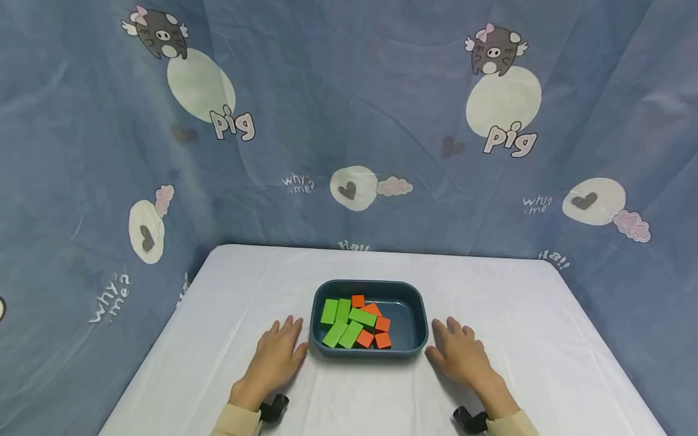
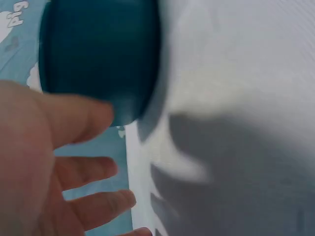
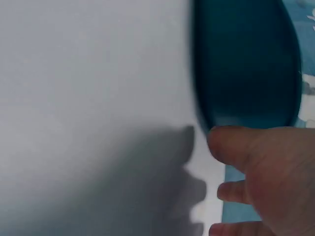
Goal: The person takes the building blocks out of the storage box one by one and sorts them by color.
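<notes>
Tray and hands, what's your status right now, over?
Left hand and right hand flat on the table, open, flanking the tray. Tray holds green blocks and orange blocks. Nothing between hands and tray.

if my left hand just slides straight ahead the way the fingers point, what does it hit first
Probably nothing on the table: the left hand lies flat beside the blue tray, fingers pointing past its left wall over bare white tablecloth. The thumb may brush the tray's corner; depth is unclear.
</notes>
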Demonstrator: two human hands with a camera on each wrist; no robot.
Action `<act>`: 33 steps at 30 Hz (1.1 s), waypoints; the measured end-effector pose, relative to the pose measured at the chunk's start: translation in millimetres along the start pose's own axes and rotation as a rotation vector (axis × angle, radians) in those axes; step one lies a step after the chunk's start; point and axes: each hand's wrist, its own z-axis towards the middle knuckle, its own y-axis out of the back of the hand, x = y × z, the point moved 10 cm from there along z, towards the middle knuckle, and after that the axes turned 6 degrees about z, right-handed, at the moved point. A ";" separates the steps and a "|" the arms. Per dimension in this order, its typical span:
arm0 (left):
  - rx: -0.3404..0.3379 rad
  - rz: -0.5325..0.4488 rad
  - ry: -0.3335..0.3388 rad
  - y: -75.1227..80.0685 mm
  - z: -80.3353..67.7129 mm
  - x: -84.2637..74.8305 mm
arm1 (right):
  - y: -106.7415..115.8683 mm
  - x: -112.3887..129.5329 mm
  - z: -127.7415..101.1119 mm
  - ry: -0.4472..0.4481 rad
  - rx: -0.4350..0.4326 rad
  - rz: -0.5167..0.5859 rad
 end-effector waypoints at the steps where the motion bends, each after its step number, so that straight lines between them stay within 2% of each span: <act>1: -0.019 -0.026 -0.001 3.1 0.5 -0.6 | 3.6 -0.3 1.4 0.009 -0.014 0.013; 7: -0.112 -0.176 -0.029 17.4 0.5 -6.2 | 24.0 2.2 9.9 0.054 -0.091 0.071; 13: -0.158 -0.343 -0.043 23.3 0.5 -10.9 | 36.3 7.2 15.2 0.079 -0.153 0.098; 18: -0.222 -0.464 -0.071 26.9 1.6 -17.5 | 49.7 14.5 19.7 0.124 -0.216 0.127; 24: -0.273 -0.523 -0.083 25.1 0.2 -24.9 | 65.9 23.8 25.5 0.168 -0.274 0.197; 33: -0.317 -0.555 -0.139 17.7 -1.3 -33.3 | 77.8 44.6 38.5 0.160 -0.251 0.376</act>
